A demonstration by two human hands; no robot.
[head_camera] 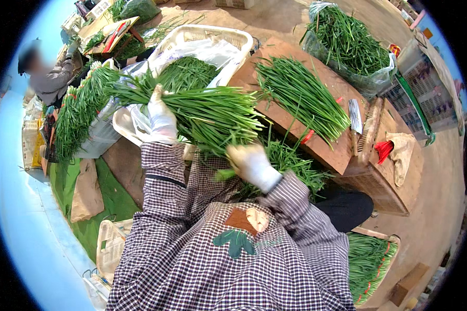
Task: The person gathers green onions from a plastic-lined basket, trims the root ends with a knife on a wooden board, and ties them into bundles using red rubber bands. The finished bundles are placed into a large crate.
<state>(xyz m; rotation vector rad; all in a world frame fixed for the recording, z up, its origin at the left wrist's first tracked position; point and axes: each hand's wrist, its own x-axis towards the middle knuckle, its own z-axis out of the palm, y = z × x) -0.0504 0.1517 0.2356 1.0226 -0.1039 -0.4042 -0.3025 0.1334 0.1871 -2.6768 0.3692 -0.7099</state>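
My left hand [161,116], in a whitish glove, grips a thick bunch of garlic chives [214,112] around its leafy part. The pale cut ends point right. Just below those ends is my right hand [251,161], gloved too and blurred by motion, its fingers curled. A blurred green scrap [223,175] shows beside its fingertips; whether it is held I cannot tell. Loose chive leaves [292,163] lie heaped by my lap. To the right, a second pile of chives [303,97] rests on a brown board [253,76].
A knife [355,116] lies at the board's right edge, near red ties [383,151] and a cloth glove [401,155] on an upturned crate [385,194]. Ahead stands a white basket [243,37] lined with plastic. Tied bunches [87,105] are stacked left. Another person [50,81] sits beyond.
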